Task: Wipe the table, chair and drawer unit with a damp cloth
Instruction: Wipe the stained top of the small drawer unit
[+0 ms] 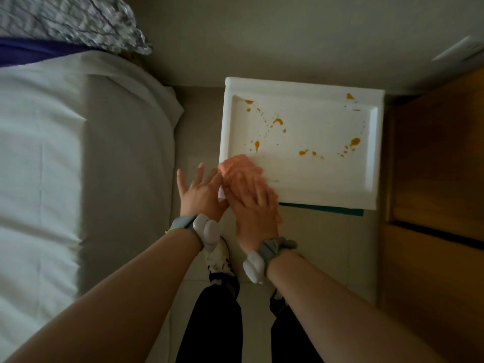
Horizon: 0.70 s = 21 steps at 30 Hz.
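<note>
The white drawer unit (327,179) stands below me, its recessed top spattered with orange stains (277,121). A pink cloth (235,166) lies on the near left corner of that top. My right hand (251,203) presses flat on the cloth, fingers pointing away from me and somewhat blurred. My left hand (200,191) hovers with fingers spread just off the unit's left edge, touching the corner beside the cloth. Both wrists wear grey bands with white sensors.
A bed with a white sheet (52,166) and a patterned pillow (78,19) runs along the left. Wooden furniture (440,166) stands close on the right. A wall (288,35) is behind the unit. My legs and shoes stand on the tiled floor (196,132).
</note>
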Each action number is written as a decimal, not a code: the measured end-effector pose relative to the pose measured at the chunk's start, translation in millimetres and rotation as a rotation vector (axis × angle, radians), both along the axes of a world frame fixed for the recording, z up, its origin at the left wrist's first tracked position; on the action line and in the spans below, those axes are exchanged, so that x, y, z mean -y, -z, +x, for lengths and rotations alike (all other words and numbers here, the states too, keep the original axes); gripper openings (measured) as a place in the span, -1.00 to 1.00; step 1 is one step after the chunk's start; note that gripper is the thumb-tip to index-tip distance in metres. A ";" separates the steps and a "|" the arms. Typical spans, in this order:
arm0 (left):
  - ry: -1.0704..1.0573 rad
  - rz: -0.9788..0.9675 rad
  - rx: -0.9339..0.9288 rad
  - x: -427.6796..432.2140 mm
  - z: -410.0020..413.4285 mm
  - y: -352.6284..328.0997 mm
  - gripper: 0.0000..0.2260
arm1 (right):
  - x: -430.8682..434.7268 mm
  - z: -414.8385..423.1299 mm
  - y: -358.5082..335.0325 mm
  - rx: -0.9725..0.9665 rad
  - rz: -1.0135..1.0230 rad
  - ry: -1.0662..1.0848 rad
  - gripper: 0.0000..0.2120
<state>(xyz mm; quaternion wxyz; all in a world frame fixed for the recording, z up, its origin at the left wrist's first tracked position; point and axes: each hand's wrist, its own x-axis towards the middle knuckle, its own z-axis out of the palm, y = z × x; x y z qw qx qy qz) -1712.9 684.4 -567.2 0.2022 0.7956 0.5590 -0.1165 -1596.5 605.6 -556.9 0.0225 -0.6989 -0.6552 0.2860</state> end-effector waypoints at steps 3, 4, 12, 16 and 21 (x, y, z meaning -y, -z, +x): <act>0.050 0.018 -0.021 -2.7 -0.2 -2.0 -0.44 | -1.1 16.2 2.4 0.087 0.088 -0.095 -0.33; 0.063 0.026 -0.025 -3.3 -0.2 -2.6 -0.42 | 0.4 27.1 1.7 0.120 0.119 -0.100 -0.30; 0.045 0.010 0.020 -3.3 -3.6 -1.6 -0.32 | 27.0 70.8 -6.6 0.123 -0.040 0.256 -0.19; 0.046 -0.023 0.113 -9.1 -11.0 -2.3 -0.41 | -3.8 18.6 -4.6 0.051 0.013 0.086 -0.19; 0.083 -0.006 0.125 -15.9 -14.5 -3.5 -0.48 | -22.8 21.1 -1.3 0.003 -0.006 0.010 -0.27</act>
